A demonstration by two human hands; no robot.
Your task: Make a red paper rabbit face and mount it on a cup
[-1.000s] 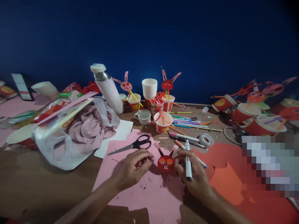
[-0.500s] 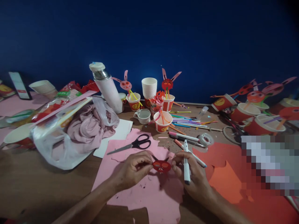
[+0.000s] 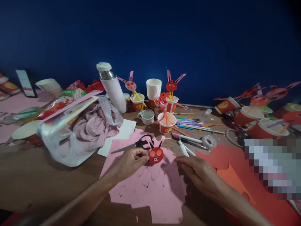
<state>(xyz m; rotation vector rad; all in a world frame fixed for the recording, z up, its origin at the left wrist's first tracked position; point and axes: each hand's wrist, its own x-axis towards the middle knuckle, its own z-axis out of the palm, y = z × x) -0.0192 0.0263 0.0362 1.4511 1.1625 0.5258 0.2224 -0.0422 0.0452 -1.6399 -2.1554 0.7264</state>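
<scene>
My left hand [image 3: 134,160] pinches the edge of a red paper rabbit face [image 3: 156,155] between thumb and fingers. The face has orange eyes, a dark-drawn mouth and upright pink ears with black marks. To its right, my right hand [image 3: 197,171] is turned back upward, fingers close together. A white marker [image 3: 183,148] sticks out beyond those fingers; its lower end is hidden by the hand. Under both hands lies a cut pink paper sheet [image 3: 145,194] with small dark specks. Black-handled scissors [image 3: 131,146] rest on it, partly behind the rabbit face.
Paper cups with rabbit faces on straws [image 3: 138,100] stand at the back, beside a white thermos [image 3: 114,94]. Coloured sticks [image 3: 188,123], pens and a tape roll [image 3: 209,142] lie right of centre. Red paper [image 3: 263,194] is at right, a plastic bag [image 3: 70,150] at left.
My right hand has let go of the rabbit face and turned palm down, and the marker now tilts away. My left hand has raised the face, showing its ears upright. The view has shifted slightly.
</scene>
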